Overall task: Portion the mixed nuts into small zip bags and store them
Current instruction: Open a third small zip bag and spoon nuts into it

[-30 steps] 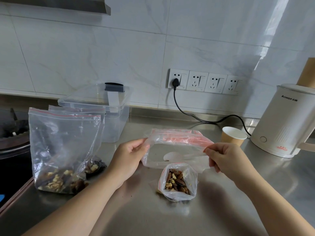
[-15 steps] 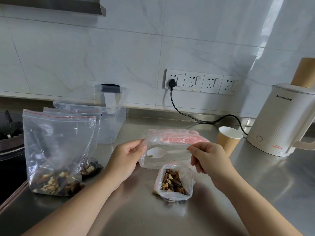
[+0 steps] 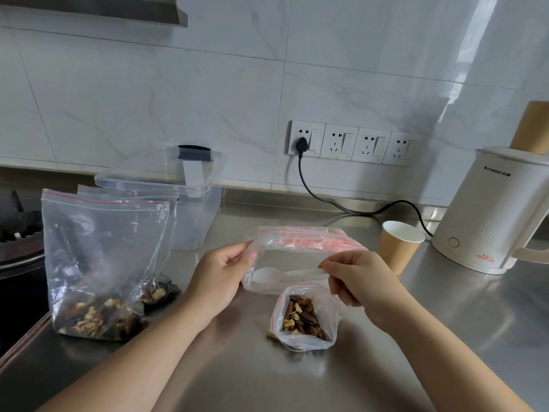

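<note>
A pack of empty bags is pinched at each end by the left hand and right hand, just above the filled bag on the desk; next, one fresh bag likely must be pulled out.

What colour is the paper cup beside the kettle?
Brown outside, white inside; the paper cup shows in the head view.
</note>
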